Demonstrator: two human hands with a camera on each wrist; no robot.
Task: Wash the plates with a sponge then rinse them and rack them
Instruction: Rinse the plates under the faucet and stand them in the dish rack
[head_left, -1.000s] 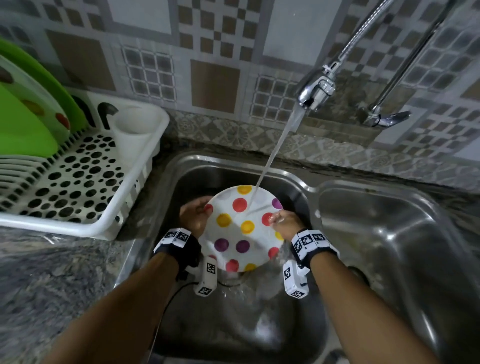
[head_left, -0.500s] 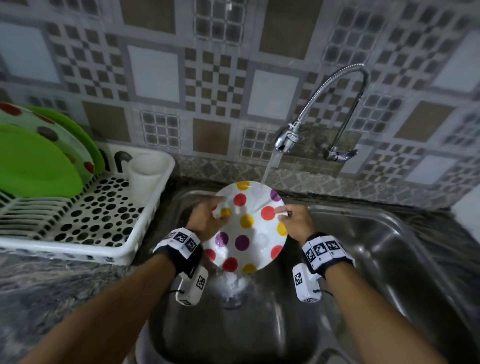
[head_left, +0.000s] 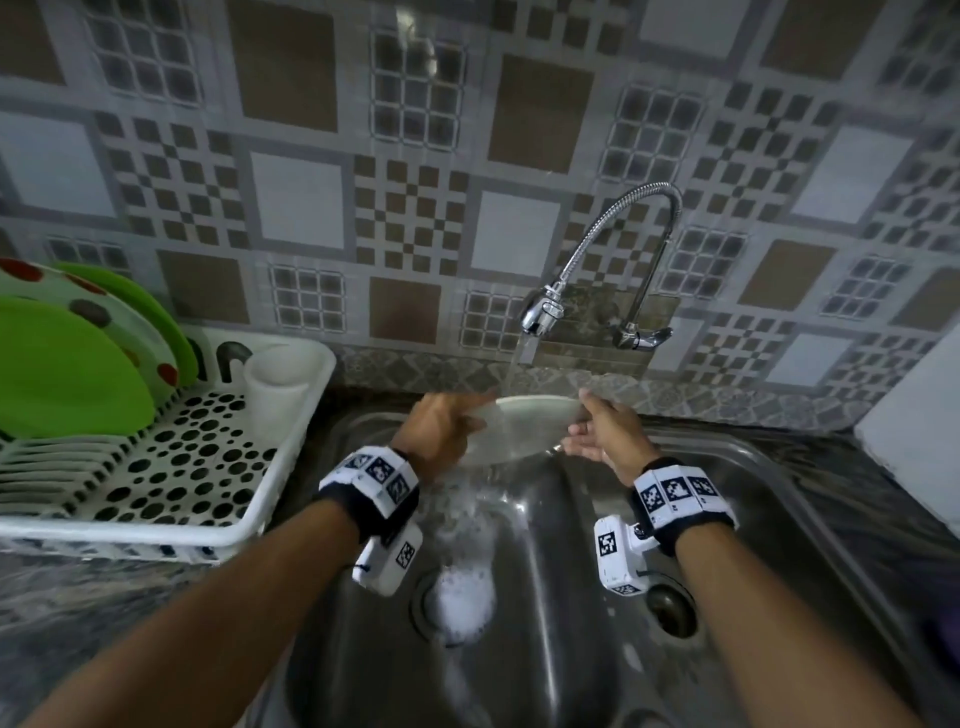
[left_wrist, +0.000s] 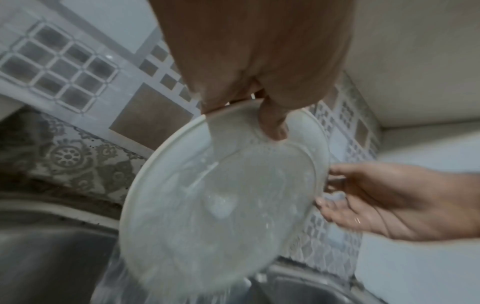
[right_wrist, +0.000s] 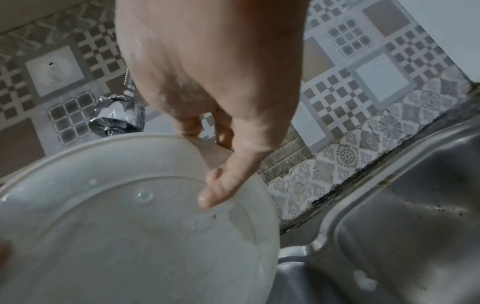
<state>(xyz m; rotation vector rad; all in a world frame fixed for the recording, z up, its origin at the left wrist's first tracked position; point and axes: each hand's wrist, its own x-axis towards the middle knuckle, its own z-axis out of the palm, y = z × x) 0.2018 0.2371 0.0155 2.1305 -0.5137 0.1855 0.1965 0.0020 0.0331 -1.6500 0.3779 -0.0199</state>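
I hold a round plate (head_left: 524, 426) under the running tap (head_left: 543, 312), its plain white underside (left_wrist: 221, 205) turned toward me. Water strikes its far edge and runs off into the sink (head_left: 519, 675). My left hand (head_left: 441, 426) grips the left rim, with a finger curled onto the underside in the left wrist view (left_wrist: 272, 127). My right hand (head_left: 597, 431) holds the right rim, its thumb (right_wrist: 221, 189) lying on the plate's back (right_wrist: 130, 226) and its fingers behind the edge. The spotted face is hidden. No sponge is in view.
A white dish rack (head_left: 182, 467) stands on the counter at the left, holding green plates (head_left: 62, 374), a spotted plate (head_left: 104, 312) and a white cup (head_left: 275, 384). Foam sits over the drain (head_left: 460, 603). A second drain (head_left: 670, 608) lies to the right. The tiled wall is close behind.
The plate was lifted toward the tap and flipped: its spotted face showed before, and now the white underside faces me. Both hands stayed on the rim. My view tilted upward.
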